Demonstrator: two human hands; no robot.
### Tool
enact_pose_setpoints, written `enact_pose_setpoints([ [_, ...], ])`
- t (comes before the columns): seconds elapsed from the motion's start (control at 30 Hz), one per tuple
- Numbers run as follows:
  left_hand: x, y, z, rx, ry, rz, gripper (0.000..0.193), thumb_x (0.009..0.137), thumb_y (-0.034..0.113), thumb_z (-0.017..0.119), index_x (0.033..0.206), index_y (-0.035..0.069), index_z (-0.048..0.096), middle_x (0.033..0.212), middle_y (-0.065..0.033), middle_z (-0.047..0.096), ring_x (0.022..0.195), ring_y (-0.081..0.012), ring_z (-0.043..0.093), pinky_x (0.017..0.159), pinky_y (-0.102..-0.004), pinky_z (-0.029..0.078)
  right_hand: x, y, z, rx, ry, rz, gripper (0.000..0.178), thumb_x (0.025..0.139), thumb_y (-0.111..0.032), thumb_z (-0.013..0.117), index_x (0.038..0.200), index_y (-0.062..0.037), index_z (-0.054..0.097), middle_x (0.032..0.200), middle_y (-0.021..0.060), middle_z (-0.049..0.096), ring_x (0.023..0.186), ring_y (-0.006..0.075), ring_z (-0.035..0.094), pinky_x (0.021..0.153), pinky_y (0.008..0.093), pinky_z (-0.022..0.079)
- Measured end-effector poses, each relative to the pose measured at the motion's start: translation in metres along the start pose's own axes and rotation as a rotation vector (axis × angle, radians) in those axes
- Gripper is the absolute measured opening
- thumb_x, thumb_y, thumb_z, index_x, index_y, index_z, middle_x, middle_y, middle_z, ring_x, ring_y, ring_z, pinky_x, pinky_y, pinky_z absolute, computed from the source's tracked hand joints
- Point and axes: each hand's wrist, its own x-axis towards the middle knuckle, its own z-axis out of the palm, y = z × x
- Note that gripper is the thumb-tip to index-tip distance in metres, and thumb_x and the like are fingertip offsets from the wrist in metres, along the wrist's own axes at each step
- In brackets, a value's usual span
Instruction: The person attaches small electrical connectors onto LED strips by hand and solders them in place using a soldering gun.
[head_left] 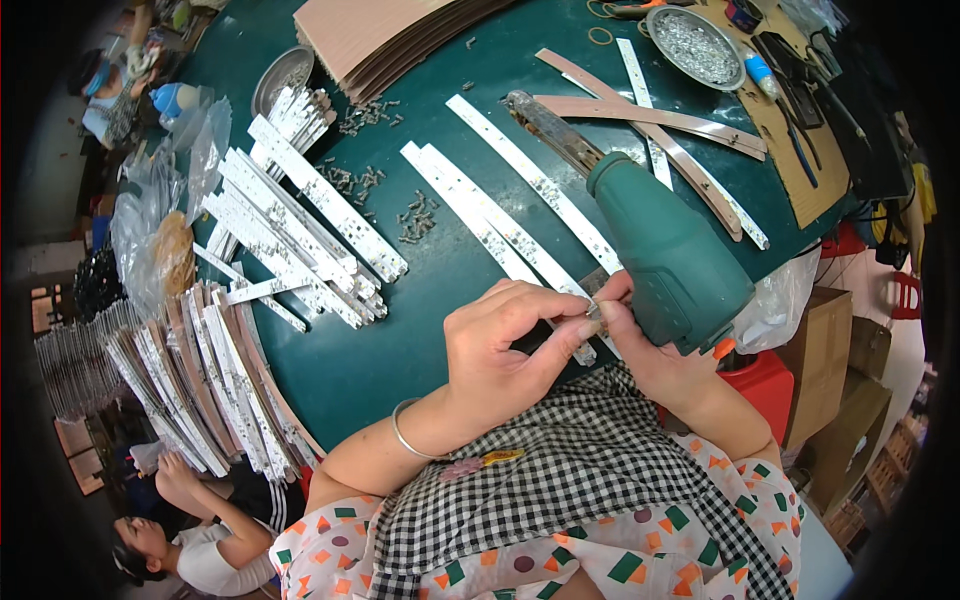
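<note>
My left hand (505, 335) and my right hand (655, 350) meet above the near table edge. Thumb and fingers of each are pinched together around something small and greyish, mostly hidden by the fingertips. Under and beside them, long white strips with dark spots, likely circuit boards (490, 220), lie slanting across the table; another white strip (535, 180) runs parallel. A bulky green tool (670, 255) with a worn metal nose stands over my right hand and hides part of it.
Stacked white strips (290, 240) and small metal pieces (417, 217) lie on the left of the green table (330, 370). Crossed strips (650, 130), a metal bowl (695, 45) and pliers (800, 150) are at right. Brown sheets (390, 40) sit at the back. Another person (215, 540) works lower left.
</note>
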Motion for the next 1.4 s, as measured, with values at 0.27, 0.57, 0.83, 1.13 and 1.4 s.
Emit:
enact_pose_setpoints([
  [0.27,0.007,-0.007,-0.015,0.275,0.036,0.172,0.013,0.071,-0.003,0.075,0.081,0.001,0.069,0.074,-0.0077,0.068,0.066,-0.0166,0.064,0.061,-0.0278,0.051,-0.002,0.003,0.0,0.004,-0.022,0.039,0.015,0.087,0.004,0.063,0.101,-0.0008,0.06,0.085,0.0023,0.06,0.077,0.009,0.057,0.068,0.023,0.046],
  [0.57,0.012,-0.059,-0.048,0.487,0.185,-0.089,0.007,0.079,0.001,0.072,0.084,-0.001,0.069,0.069,-0.0064,0.065,0.055,-0.0086,0.057,0.052,-0.0232,0.047,-0.01,-0.01,-0.017,0.318,0.085,0.416,0.05,0.08,0.011,0.063,0.127,0.0075,0.046,0.084,0.012,0.061,0.069,0.0162,0.06,0.057,0.0279,0.05],
  [0.83,0.015,-0.063,-0.047,0.505,0.178,-0.121,0.006,0.079,0.002,0.072,0.084,0.0,0.069,0.071,-0.0072,0.066,0.055,-0.0104,0.059,0.052,-0.0237,0.048,-0.026,0.008,-0.031,0.321,0.023,0.385,0.061,0.077,0.008,0.066,0.133,0.0083,0.042,0.13,0.0213,0.05,0.073,0.0159,0.06,0.049,0.0256,0.053],
  [1.13,0.012,-0.068,-0.046,0.473,0.185,-0.098,0.007,0.078,0.0,0.072,0.084,0.0,0.068,0.074,-0.0069,0.066,0.059,-0.0116,0.061,0.054,-0.024,0.049,-0.031,0.012,-0.035,0.317,-0.081,0.311,0.062,0.078,0.002,0.072,0.132,0.0103,0.043,0.122,0.0196,0.054,0.068,0.0157,0.058,0.048,0.0257,0.052],
  [1.4,0.01,-0.069,-0.045,0.477,0.217,-0.064,0.007,0.077,-0.001,0.073,0.082,0.001,0.069,0.071,-0.0066,0.063,0.057,-0.0126,0.061,0.052,-0.0242,0.048,-0.025,0.0,-0.025,0.313,-0.102,0.393,0.05,0.08,-0.002,0.073,0.122,0.0094,0.048,0.098,0.0177,0.059,0.064,0.0171,0.057,0.049,0.0265,0.05],
])
